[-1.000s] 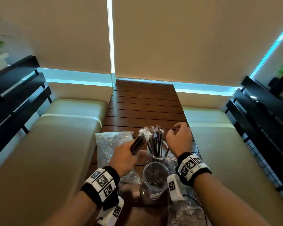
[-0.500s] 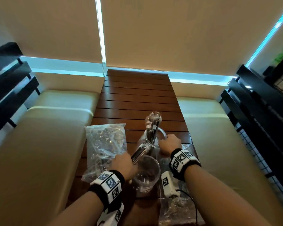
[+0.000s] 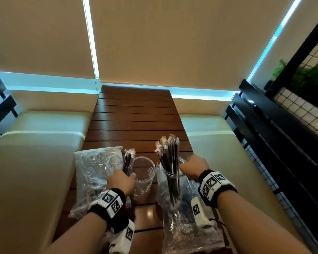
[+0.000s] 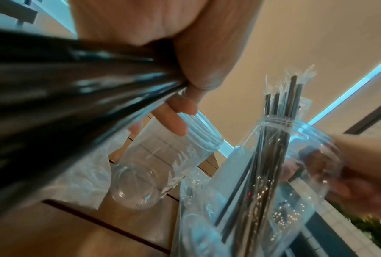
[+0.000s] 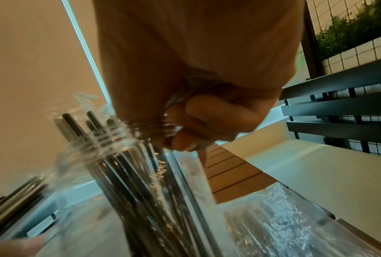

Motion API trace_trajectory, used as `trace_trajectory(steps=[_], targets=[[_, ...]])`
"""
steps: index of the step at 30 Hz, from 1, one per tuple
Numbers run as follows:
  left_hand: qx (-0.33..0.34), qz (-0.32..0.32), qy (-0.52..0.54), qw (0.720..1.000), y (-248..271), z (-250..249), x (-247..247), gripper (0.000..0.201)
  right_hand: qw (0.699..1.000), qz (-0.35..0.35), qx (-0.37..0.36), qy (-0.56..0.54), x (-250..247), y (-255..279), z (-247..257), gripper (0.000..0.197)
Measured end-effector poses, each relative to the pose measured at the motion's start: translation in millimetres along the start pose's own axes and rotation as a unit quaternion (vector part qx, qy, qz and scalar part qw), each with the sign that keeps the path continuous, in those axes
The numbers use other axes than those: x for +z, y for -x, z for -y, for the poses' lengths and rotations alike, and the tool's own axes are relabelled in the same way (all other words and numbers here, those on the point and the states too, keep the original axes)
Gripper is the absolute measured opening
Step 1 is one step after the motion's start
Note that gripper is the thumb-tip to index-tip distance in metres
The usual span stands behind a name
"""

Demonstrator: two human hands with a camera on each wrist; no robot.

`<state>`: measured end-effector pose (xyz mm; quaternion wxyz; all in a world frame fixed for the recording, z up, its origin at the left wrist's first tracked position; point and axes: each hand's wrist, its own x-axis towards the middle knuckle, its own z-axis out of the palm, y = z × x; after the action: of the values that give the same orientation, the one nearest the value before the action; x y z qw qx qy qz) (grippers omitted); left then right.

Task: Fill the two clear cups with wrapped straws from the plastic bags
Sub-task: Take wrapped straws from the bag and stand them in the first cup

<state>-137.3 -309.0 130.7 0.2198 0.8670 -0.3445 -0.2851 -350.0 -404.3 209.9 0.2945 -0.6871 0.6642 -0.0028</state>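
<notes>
An empty clear cup (image 3: pixel 144 173) stands on the wooden table (image 3: pixel 136 116). Just left of it, my left hand (image 3: pixel 129 176) grips a small bundle of wrapped black straws (image 3: pixel 128 160) that points up beside the cup's rim. In the left wrist view the bundle of straws (image 4: pixel 75 83) fills the left side, and a finger touches the empty cup (image 4: pixel 163 165) at its rim. To the right, a second clear cup (image 3: pixel 173 182) holds several wrapped straws (image 3: pixel 170 156). My right hand (image 3: pixel 187 163) holds this second cup by its rim (image 5: pixel 154 128).
A crumpled plastic bag (image 3: pixel 96 173) lies left of the empty cup. Another plastic bag (image 3: pixel 187 228) lies under and in front of the filled cup. Cream bench cushions (image 3: pixel 35 162) flank the narrow table. Black slatted rails (image 3: pixel 275 134) stand at the right.
My right hand has shifted the filled cup from behind the empty cup to its right side. My left hand has raised its straw bundle upright beside the empty cup.
</notes>
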Motion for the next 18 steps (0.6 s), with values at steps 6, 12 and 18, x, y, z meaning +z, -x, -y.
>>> trace_trajectory(steps=[6, 12, 18], targets=[[0.000, 0.036, 0.057, 0.998, 3.5, 6.5, -0.8, 0.052, 0.989, 0.135, -0.058, 0.013, 37.6, 3.2, -9.2, 0.013], [0.025, 0.015, 0.077, 0.997, 5.3, 18.5, -15.5, 0.040, 0.980, 0.127, -0.131, 0.077, 74.3, 4.9, 0.7, 0.010], [0.070, -0.052, 0.192, 0.977, 31.5, 11.6, -37.5, 0.031, 0.978, 0.118, -0.148, 0.091, 91.6, 3.0, 12.0, 0.022]])
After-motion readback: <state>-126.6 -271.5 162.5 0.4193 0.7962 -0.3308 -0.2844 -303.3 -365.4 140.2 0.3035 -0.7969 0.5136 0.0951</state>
